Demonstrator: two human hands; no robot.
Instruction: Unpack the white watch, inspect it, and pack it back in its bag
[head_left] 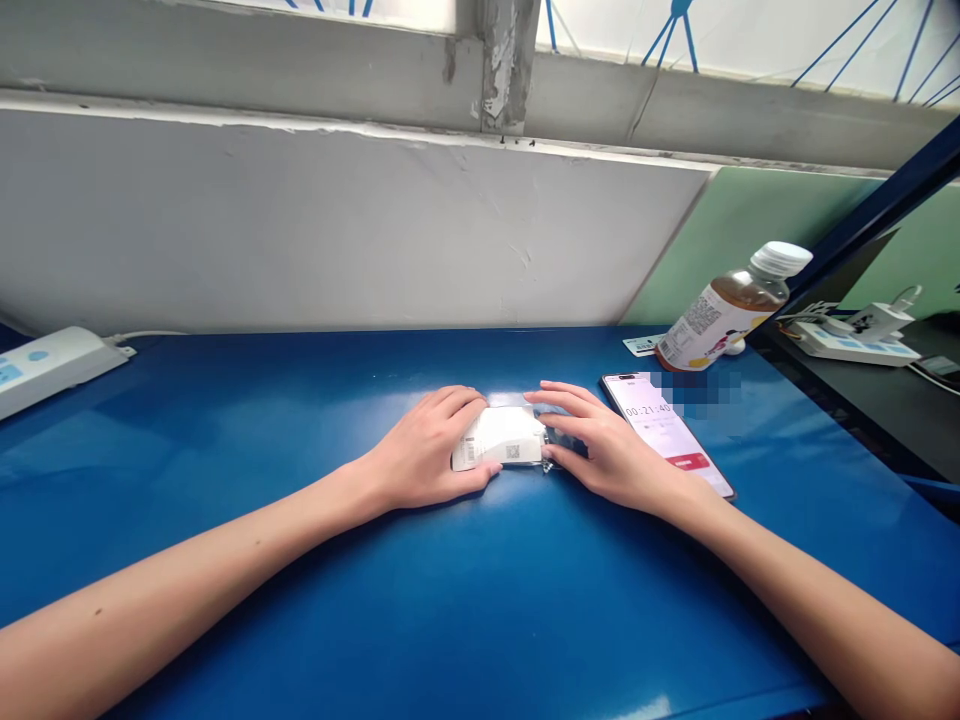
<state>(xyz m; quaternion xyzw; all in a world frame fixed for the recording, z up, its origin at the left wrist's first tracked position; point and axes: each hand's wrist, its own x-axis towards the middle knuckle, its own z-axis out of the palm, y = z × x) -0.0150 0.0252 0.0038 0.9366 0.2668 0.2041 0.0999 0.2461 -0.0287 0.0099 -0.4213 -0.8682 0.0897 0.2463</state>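
A small white packet (pixel 501 438) with a printed label and a square code lies flat on the blue table (pixel 480 600), wrapped in clear film. My left hand (pixel 427 450) curls round its left end, thumb below and fingers above. My right hand (pixel 600 445) rests on its right end, fingers bent over the clear film edge. Both hands hold the packet down on the table top.
A phone (pixel 667 430) showing a running timer lies just right of my right hand. A tilted bottle of brown drink (pixel 724 310) leans at the back right beside a card. Power strips sit at the far left (pixel 45 365) and far right (pixel 855 340). A grey wall stands behind.
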